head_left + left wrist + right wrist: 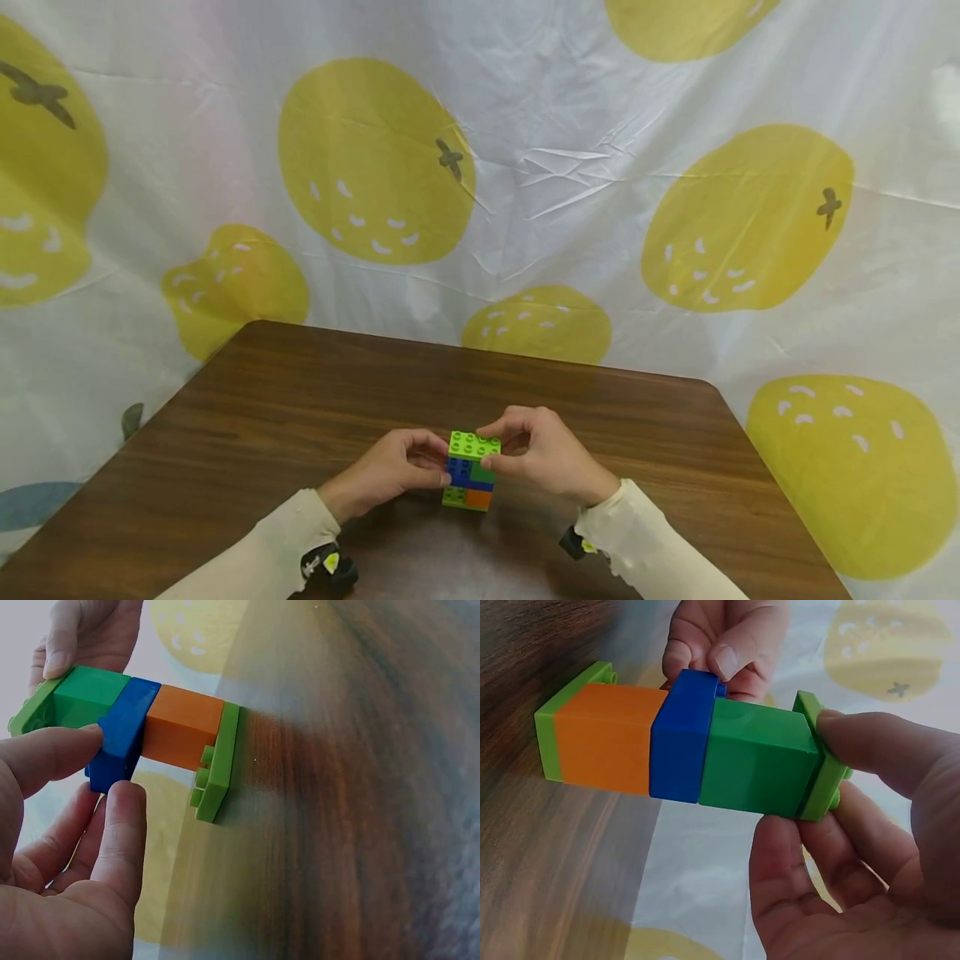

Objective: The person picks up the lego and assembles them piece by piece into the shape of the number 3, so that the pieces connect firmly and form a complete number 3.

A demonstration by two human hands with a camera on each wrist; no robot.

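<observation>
A tower of toy building bricks stands on the table between both hands. From the bottom up it has a lime-green plate (218, 769), an orange brick (606, 739), a blue brick (679, 742), a green brick (756, 757) and another lime-green plate (474, 446) on top. My left hand (393, 471) pinches the studded end of the blue brick between thumb and fingers. With thumb and fingertips, my right hand (551, 450) holds the top lime-green plate at its edges. In the right wrist view a thin dark gap shows between this plate and the green brick.
The brown wooden table (300, 392) spreads around the tower, with its far edge against a white curtain (540, 208) printed with yellow fruit. A dark wrist camera (330, 567) is strapped at the left sleeve, another (574, 543) at the right.
</observation>
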